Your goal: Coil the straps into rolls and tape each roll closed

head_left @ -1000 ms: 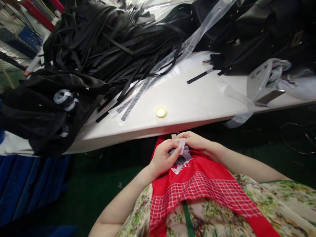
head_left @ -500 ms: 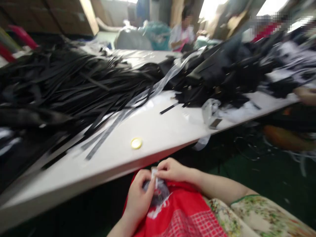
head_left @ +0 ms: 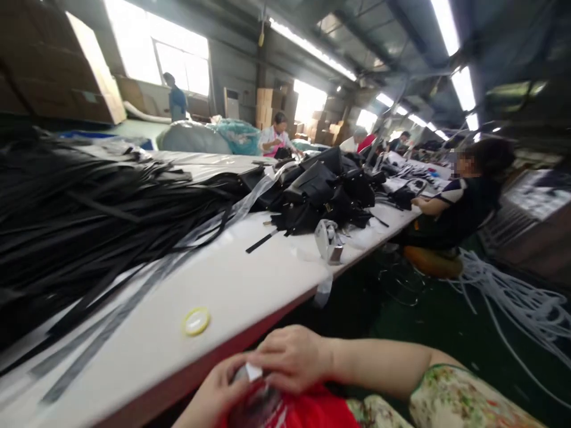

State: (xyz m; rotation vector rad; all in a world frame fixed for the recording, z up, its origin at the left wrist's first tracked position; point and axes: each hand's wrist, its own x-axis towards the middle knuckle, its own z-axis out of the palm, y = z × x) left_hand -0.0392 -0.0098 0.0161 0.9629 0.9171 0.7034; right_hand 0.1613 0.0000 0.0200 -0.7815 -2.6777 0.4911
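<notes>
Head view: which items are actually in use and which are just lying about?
In use: left hand, right hand, both on the white tab, over the red apron; what lies under the tab is blurred.
Lying about: yellow ring, black straps, clear strips, black bags, all on the white table.

Black, white and red are set against a dark green floor.

A white table (head_left: 250, 279) is darkened at the left by black straps (head_left: 89, 208) and streaked by grey translucent strips (head_left: 111, 321). A yellow ring (head_left: 195, 321) is seen at the near edge, and black bags (head_left: 321, 190) farther off. A white tab (head_left: 253, 372) is shown against a red apron (head_left: 307, 413). The near right sleeve (head_left: 450, 398) is printed with green, red and cream flowers. The floor (head_left: 401, 333) is dark green, the stool seat (head_left: 432, 261) orange.
</notes>
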